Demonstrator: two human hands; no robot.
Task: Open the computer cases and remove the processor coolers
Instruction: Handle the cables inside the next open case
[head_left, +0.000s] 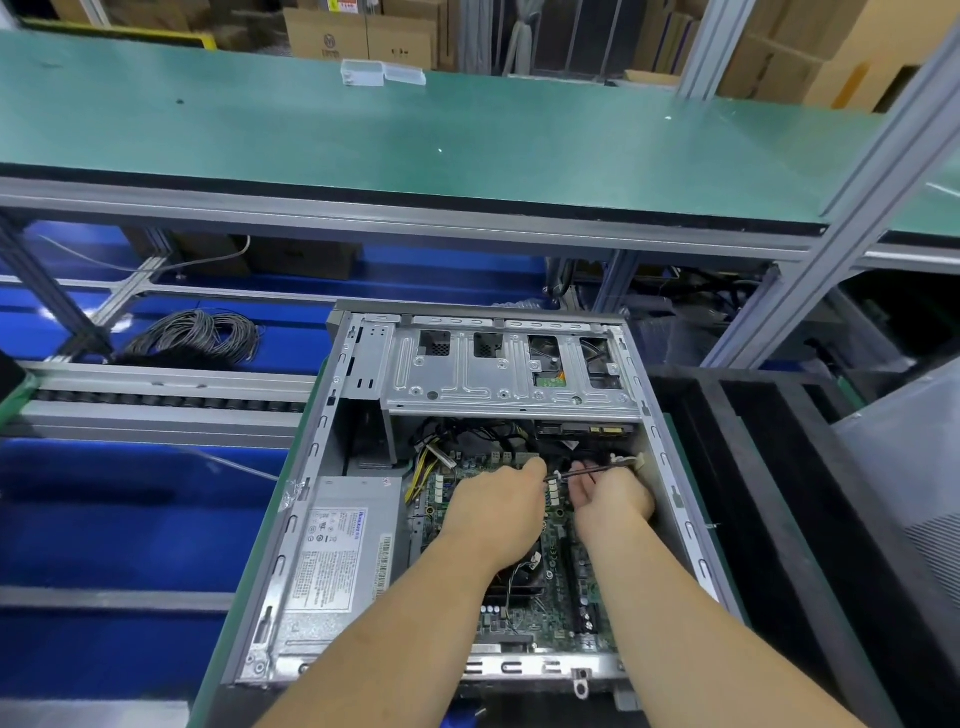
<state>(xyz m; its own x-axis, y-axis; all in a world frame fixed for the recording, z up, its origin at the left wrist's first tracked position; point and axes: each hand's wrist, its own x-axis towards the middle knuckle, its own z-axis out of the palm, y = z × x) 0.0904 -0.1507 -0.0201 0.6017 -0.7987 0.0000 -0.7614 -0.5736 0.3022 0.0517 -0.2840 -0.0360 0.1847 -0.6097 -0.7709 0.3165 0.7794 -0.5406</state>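
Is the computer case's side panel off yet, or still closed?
Off. The computer case lies open on its side, with motherboard, power supply and drive cage exposed; both hands reach inside.

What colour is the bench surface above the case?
Green bench surface, clearest in the head view.

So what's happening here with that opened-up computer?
A person is working inside an open computer case lying on its side. Both hands are deep over the motherboard: the left hand and the right hand pinch a thin cable near a white connector. The cooler, partly hidden under the left wrist, still sits on the board.
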